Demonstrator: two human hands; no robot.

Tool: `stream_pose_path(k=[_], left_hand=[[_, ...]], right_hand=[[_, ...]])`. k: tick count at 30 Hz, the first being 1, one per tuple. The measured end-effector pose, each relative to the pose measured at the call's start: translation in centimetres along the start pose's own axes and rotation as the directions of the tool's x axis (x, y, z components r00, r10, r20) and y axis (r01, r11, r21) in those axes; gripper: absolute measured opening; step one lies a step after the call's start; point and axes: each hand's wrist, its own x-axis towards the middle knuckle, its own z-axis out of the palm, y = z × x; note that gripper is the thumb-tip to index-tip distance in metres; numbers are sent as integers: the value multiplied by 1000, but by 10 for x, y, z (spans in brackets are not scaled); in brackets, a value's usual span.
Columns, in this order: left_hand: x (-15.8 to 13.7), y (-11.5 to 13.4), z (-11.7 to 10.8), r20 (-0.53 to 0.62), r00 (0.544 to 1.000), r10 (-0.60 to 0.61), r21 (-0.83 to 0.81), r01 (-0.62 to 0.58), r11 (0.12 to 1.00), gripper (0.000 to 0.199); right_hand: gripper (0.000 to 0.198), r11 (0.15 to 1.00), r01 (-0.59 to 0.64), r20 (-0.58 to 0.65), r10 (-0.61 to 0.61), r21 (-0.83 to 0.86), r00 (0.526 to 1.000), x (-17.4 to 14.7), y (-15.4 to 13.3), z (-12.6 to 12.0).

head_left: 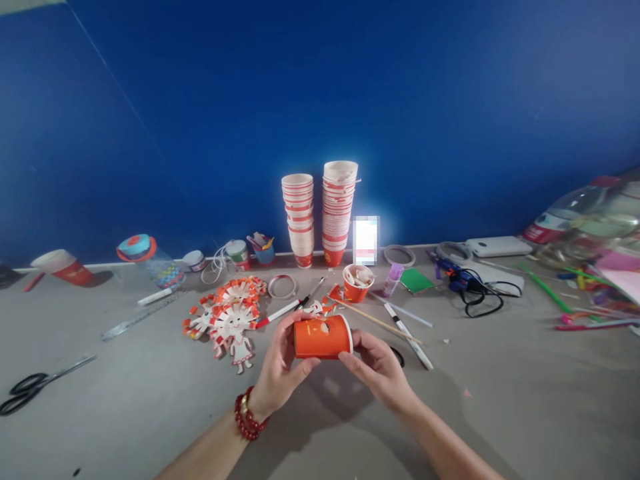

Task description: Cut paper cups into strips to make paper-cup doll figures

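Between my two hands an orange paper cup lies on its side, raised over the grey table. Its white rim faces right. My left hand wraps round the base end, thumb along the lower side. At the rim end, my right hand grips with thumb and fingers. Just beyond the cup are cut-paper scraps and a red-and-white marker. Left of my left hand lie paper figures with fringed orange-and-white heads. A black-and-white marker and a thin wooden stick rest beyond my right hand.
Two tall stacks of paper cups, a left stack and a right stack, stand by the blue wall. Scissors lie far left, near a clear ruler. A glue gun with a black cable and plastic bottles are right.
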Motion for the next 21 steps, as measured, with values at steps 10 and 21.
stream_pose_path(k=[10, 21], left_hand=[[2, -4, -2, -28, 998, -47, -141, 43, 989, 54], [1, -12, -1, -92, 983, -159, -324, 122, 938, 56]], right_hand=[[13, 927, 202, 58, -194, -315, 979, 2, 2, -2], [15, 907, 258, 99, -239, -333, 966, 2, 0, 0]])
